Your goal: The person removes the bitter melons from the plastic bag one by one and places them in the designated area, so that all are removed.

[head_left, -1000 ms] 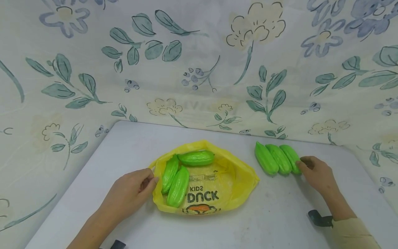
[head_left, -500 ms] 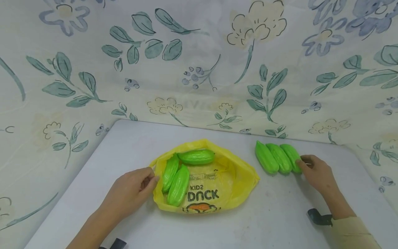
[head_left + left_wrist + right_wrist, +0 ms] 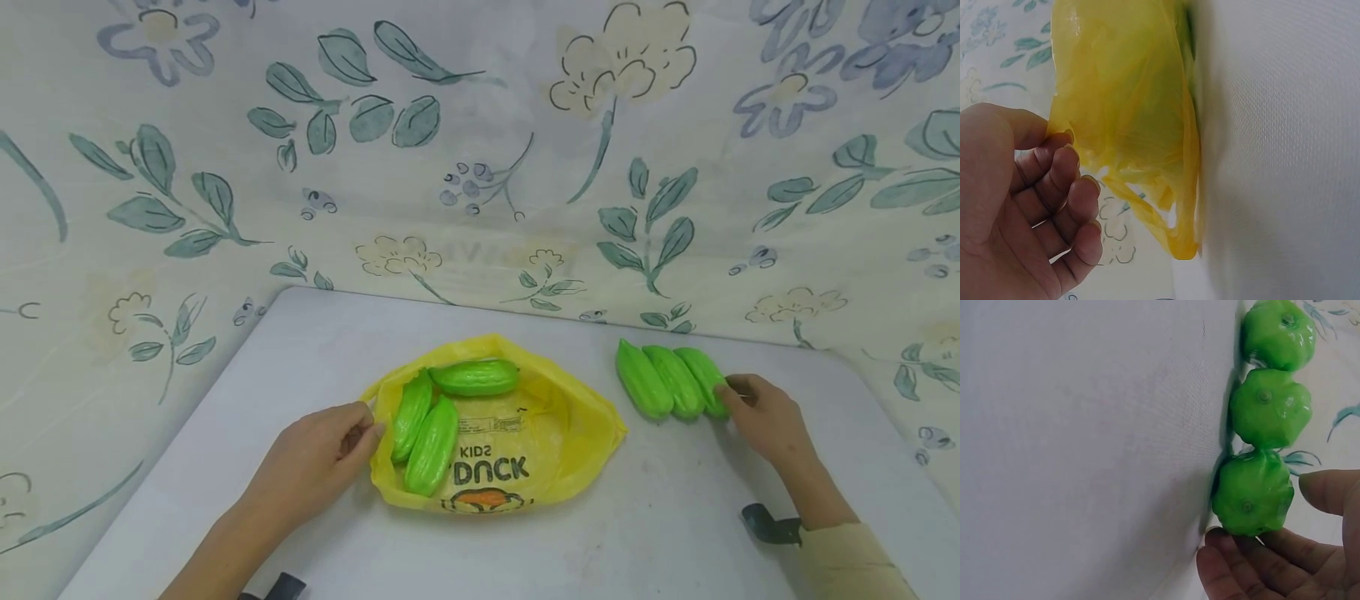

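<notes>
Left hand (image 3: 318, 458) pinches left rim of a yellow printed plastic bag (image 3: 588, 437); right hand (image 3: 768, 417), fingers bent, at the rightmost glossy green ridged gourd (image 3: 702, 377), can't tell if gripping. Two matching gourds (image 3: 677, 383) touch its left, three bagged gourds (image 3: 432, 446) lie left and far inside, white table (image 3: 585, 542) underneath.

Your head camera looks forward and down across the surface (image 3: 660, 533); up close, your left-wrist view shares its yellow bag (image 3: 1116, 75), upper centre, your right-wrist view its green gourds (image 3: 1270, 407), upper right.
</notes>
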A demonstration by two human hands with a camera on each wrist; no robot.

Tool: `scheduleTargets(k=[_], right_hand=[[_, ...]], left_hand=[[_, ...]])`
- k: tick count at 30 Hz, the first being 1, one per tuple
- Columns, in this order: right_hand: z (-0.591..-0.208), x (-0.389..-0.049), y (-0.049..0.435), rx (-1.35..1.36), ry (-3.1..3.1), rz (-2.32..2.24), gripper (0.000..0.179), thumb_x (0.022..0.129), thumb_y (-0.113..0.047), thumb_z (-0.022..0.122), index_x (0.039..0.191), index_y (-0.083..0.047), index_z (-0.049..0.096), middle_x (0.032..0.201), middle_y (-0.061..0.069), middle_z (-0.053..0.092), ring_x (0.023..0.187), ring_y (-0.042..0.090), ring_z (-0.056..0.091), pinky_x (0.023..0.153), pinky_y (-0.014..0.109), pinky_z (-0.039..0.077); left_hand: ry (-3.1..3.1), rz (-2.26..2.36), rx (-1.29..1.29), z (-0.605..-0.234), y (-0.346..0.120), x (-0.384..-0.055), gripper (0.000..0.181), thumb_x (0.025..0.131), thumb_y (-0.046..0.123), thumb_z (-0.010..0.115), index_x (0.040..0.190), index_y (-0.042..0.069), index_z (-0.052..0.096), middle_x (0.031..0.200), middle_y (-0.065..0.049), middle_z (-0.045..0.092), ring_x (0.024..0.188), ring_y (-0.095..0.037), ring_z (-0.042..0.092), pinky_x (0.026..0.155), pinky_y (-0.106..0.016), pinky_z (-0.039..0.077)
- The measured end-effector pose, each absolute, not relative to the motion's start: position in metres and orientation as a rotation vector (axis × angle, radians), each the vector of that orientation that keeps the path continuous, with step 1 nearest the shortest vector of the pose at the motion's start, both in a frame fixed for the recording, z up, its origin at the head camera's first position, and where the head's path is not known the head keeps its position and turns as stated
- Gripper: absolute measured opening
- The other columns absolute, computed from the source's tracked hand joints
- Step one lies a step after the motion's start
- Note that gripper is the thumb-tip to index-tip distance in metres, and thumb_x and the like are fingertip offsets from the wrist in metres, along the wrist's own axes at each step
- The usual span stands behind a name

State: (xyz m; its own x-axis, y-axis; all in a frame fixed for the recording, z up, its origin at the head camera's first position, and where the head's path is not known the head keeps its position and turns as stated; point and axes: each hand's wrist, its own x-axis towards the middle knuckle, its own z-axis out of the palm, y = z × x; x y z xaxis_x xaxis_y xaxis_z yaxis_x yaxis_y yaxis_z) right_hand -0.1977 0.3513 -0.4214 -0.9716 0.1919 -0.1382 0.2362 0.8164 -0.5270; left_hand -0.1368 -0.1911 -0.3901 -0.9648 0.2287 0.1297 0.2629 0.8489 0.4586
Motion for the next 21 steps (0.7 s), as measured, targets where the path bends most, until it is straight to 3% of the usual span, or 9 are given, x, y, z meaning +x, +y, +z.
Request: scheduleTargets(k=[21], right_hand=[[-0.4191,-0.1912,0.3506,0.306,2.930,-0.885,0.082,0.109,-0.057,0.036,0.151,0.013,0.035,0.151,0.039,0.039,0.134,0.059,0.043,0.098,0.066,0.047]], left_hand=[[-2.947,-0.744,-0.398,-0.3929,-0.1915,-0.1373,0.028,0.101,0.022,0.069,0.079,0.020,0.052,0.064,0.007,0.042,0.061,-0.010,0.041,0.055,-0.028,0.035]])
